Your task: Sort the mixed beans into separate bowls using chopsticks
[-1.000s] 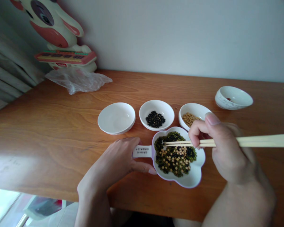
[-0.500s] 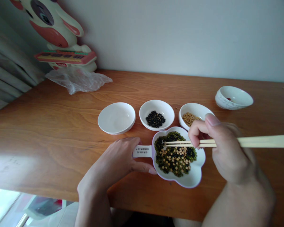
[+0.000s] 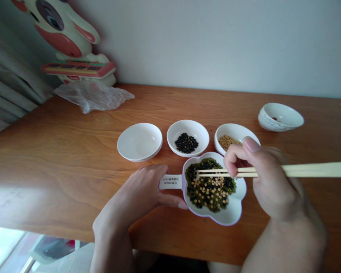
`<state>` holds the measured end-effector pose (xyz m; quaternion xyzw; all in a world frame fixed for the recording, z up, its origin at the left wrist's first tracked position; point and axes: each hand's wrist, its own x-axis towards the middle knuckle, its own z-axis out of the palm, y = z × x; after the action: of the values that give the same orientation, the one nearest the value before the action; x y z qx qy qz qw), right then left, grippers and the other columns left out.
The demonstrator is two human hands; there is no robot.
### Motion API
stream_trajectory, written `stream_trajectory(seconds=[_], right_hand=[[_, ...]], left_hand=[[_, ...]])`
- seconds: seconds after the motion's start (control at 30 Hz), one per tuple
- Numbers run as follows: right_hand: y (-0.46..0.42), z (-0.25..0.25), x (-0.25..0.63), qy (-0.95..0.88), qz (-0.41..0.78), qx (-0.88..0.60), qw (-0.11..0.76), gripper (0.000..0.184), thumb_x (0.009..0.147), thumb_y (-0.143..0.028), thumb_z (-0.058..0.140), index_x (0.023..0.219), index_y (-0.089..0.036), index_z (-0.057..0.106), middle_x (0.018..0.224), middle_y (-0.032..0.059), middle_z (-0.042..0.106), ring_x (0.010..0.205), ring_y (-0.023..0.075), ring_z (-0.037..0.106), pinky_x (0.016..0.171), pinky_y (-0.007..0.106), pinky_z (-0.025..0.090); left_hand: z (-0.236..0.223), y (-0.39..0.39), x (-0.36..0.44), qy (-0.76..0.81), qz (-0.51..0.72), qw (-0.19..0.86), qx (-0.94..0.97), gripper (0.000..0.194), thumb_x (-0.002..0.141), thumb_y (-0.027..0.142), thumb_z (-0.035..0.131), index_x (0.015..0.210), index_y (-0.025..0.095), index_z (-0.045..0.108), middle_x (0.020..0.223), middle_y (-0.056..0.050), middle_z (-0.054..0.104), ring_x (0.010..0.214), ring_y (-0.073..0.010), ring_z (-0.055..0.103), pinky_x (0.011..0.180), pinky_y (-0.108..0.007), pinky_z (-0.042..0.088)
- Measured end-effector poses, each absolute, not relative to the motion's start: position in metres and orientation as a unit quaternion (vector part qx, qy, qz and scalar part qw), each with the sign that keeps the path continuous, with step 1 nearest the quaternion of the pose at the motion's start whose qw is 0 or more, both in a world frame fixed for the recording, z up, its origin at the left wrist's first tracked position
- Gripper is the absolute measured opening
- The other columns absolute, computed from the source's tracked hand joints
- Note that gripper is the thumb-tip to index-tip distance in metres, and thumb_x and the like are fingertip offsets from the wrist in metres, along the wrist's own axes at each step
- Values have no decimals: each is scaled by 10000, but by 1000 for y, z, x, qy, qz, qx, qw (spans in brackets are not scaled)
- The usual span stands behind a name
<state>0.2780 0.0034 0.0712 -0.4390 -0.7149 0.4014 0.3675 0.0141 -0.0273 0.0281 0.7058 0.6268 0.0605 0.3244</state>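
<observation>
Presently | head: loosely holding scalloped dish [image 3: 233, 216] by handle [image 3: 170, 182] in left hand [image 3: 142, 191], thumb spread | gripping chopsticks [image 3: 315, 170] in curled right hand [image 3: 268, 182], tips among mixed beans [image 3: 208, 191], catch unclear | with dish just before black-bean bowl [image 3: 200, 132] and tan-bean bowl [image 3: 240, 131]

Far left: white-and-pink plastic cow toy [image 3: 79, 42] with red toy keyboard [image 3: 78, 69], pale wall [image 3: 201, 45] behind. Crumpled clear plastic bag [image 3: 95, 98] at its base. Grey-green fabric curtain [image 3: 13, 79], left edge. Near left, below tabletop level: pale translucent plastic bin [image 3: 39, 256].
</observation>
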Motion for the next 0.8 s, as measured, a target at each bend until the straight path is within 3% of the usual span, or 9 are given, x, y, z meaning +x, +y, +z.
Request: stream_trajectory(seconds=[0.8], right_hand=[[5,71,278,-710,397,-443,377,624,1099,-589,328,632,-220,514,600,2,473,604,170,449,650,373,284]], left_hand=[[32,-27,15,627,49,328,704,613,710,819,774,884,244,649,900,-23,739,785,-253,656,665,-333,377]])
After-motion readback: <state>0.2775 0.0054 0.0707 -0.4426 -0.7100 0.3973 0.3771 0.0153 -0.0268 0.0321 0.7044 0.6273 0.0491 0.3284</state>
